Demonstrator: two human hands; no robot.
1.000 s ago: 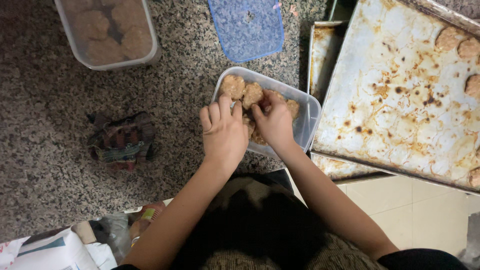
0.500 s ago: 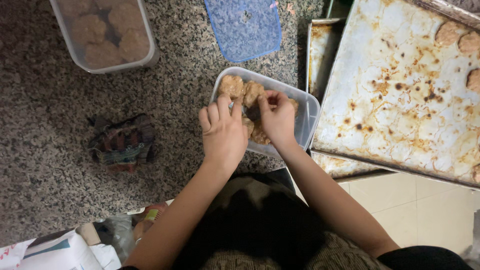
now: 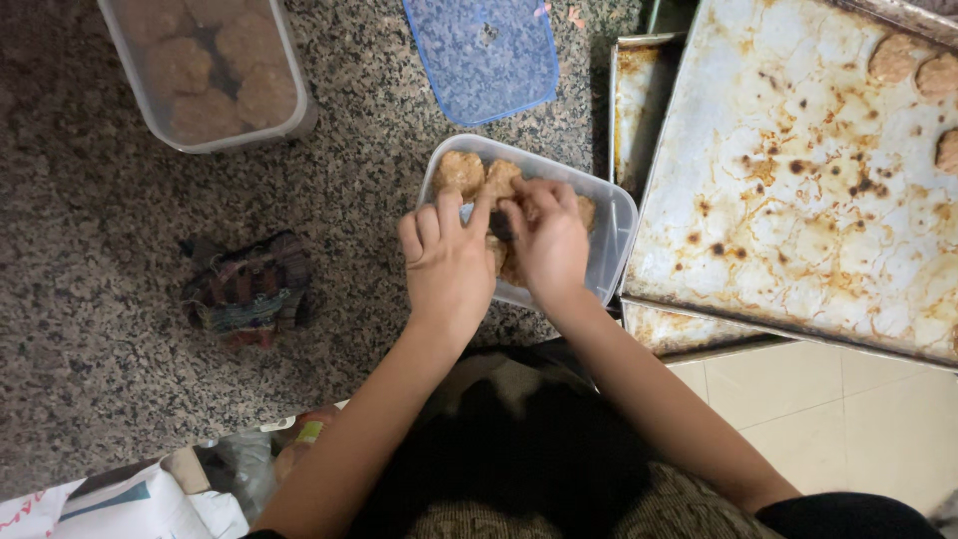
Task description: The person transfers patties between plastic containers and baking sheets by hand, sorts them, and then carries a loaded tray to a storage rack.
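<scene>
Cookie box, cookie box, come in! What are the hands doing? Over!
Both hands in the clear tub: left hand and right hand pressed on the round patties. Whether either grip has closed on one: cannot tell. Blue lid lying apart. Nothing in the way.

speckled granite tabletop (image 3: 120,299) carries two clear plastic tubs of round patties, one far left (image 3: 205,75), one mid-centre (image 3: 609,235), a blue lid (image 3: 484,55), a crumpled striped cloth (image 3: 244,289), and stained baking trays (image 3: 798,180) at right.
</scene>
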